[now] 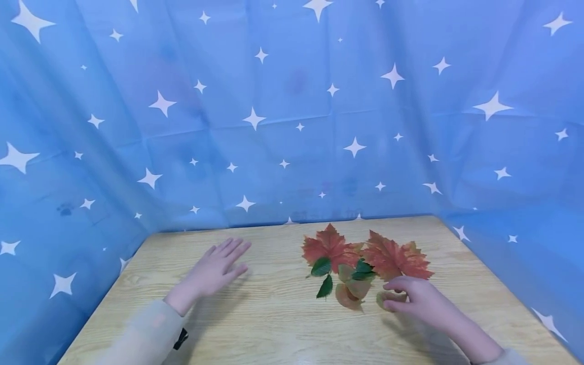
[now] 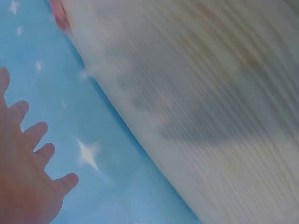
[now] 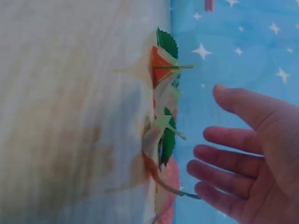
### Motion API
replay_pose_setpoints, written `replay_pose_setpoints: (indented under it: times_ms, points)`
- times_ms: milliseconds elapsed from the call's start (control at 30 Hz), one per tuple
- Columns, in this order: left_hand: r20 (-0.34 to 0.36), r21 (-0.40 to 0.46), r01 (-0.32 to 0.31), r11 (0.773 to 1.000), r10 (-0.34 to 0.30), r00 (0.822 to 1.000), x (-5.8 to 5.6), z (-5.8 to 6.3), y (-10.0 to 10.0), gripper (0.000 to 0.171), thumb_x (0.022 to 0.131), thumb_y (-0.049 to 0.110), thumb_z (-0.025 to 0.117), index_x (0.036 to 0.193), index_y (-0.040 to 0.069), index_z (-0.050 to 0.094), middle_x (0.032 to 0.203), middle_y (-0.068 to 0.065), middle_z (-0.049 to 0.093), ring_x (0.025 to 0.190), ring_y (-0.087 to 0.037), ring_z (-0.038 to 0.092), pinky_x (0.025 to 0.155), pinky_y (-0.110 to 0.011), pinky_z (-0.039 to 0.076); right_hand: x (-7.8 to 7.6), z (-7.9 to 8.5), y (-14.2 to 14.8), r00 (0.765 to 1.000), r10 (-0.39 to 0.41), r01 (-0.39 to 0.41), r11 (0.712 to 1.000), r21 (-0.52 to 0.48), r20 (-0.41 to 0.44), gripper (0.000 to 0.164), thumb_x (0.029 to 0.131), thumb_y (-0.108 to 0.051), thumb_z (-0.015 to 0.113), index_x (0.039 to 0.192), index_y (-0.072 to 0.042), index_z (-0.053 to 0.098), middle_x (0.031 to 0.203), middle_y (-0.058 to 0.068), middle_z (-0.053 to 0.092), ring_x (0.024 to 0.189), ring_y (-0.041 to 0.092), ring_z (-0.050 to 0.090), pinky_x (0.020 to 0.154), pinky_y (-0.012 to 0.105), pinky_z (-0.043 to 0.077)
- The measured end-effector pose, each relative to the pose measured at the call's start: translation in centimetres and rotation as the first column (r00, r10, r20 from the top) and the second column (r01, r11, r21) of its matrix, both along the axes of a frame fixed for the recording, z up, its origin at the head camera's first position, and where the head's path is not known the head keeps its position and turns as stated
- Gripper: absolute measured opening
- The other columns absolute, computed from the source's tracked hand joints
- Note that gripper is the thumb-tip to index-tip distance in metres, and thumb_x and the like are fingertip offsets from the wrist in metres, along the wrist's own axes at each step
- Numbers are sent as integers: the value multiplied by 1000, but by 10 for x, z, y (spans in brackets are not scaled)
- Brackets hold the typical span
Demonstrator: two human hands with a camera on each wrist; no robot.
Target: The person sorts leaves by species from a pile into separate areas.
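Two red-orange maple leaves (image 1: 330, 247) lie on the right half of the table. In front of them are small green leaves (image 1: 325, 287) and brownish-green leaves (image 1: 349, 299), partly overlapping. My right hand (image 1: 424, 301) hovers beside the right maple leaf, fingers loosely bent and apart, over another greenish leaf (image 1: 382, 299) that it partly hides. In the right wrist view its fingers (image 3: 229, 175) hold nothing, and leaf stems stick up near them. My left hand (image 1: 214, 268) is held above the table's left side, fingers spread; its palm (image 2: 23, 186) is bare in the left wrist view.
The light wood table (image 1: 274, 314) has a rounded far edge. A blue cloth (image 1: 292, 101) with white stars hangs behind it and along both sides. Something small and black (image 1: 181, 338) shows at the left sleeve (image 1: 146, 329).
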State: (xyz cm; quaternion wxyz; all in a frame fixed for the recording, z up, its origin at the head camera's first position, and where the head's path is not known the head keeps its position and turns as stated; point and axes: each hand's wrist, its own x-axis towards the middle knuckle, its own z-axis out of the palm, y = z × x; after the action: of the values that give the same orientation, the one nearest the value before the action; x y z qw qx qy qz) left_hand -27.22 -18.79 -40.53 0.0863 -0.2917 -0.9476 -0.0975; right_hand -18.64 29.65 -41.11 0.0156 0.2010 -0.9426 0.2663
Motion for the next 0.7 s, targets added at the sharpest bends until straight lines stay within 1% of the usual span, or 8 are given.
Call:
replay_pose_setpoints:
  times_ms: [67,167,267,300,400,533,600,700]
  points:
    - [11,-29,41,999,-41,999,6,2,17,65,99,60,32,155,27,24,159,-2,19,145,-28,15,112,-57,14,1,-3,1,999,7,-7,1000,-3,33,43,84,-45,72,109,-11,71,101,-2,68,87,17,64,67,28,51]
    - [20,-77,112,991,-111,994,13,1,42,66,99,62,28,155,29,22,159,2,17,145,-25,15,112,-55,15,1,-7,4,998,10,-10,1000,-1,63,41,82,-43,75,108,-12,72,99,-4,68,85,13,63,67,27,51]
    - [31,-101,192,976,-189,981,19,-2,64,66,99,63,26,155,30,23,159,3,19,145,-24,16,113,-53,17,2,-10,6,997,6,-7,1000,5,78,39,81,-41,77,107,-13,73,98,-5,68,84,11,63,66,26,51]
    - [39,-97,217,971,-214,976,21,-3,71,66,99,63,26,155,30,23,159,4,20,145,-23,16,113,-52,18,2,-10,7,997,5,-6,1000,10,76,38,80,-40,77,107,-13,73,98,-5,68,84,11,63,66,26,51]
    - [59,-59,294,954,-290,955,27,-4,92,65,99,62,26,154,28,29,157,2,28,143,-22,24,112,-49,24,3,-11,7,999,2,-4,999,39,48,36,79,-37,78,105,-13,74,96,-6,68,82,11,62,65,26,50]
    - [94,33,377,926,-378,921,34,-4,121,62,101,58,30,148,20,43,145,-1,46,133,-18,41,107,-40,35,5,-9,6,1000,5,-6,998,67,2,33,78,-33,80,103,-13,74,94,-7,68,83,13,63,66,28,51]
    - [122,88,404,911,-412,903,37,-4,138,58,101,55,34,141,17,52,136,1,53,125,-13,48,103,-34,40,5,-9,4,1000,13,-12,997,70,-2,32,77,-32,81,102,-13,74,95,-7,68,84,15,64,67,29,52]
    - [156,155,437,886,-459,875,38,-5,163,49,102,49,40,129,16,64,118,7,62,105,-3,57,90,-23,47,4,-8,1,999,32,-32,997,68,9,31,78,-31,80,102,-13,74,94,-7,69,85,16,64,69,29,52]
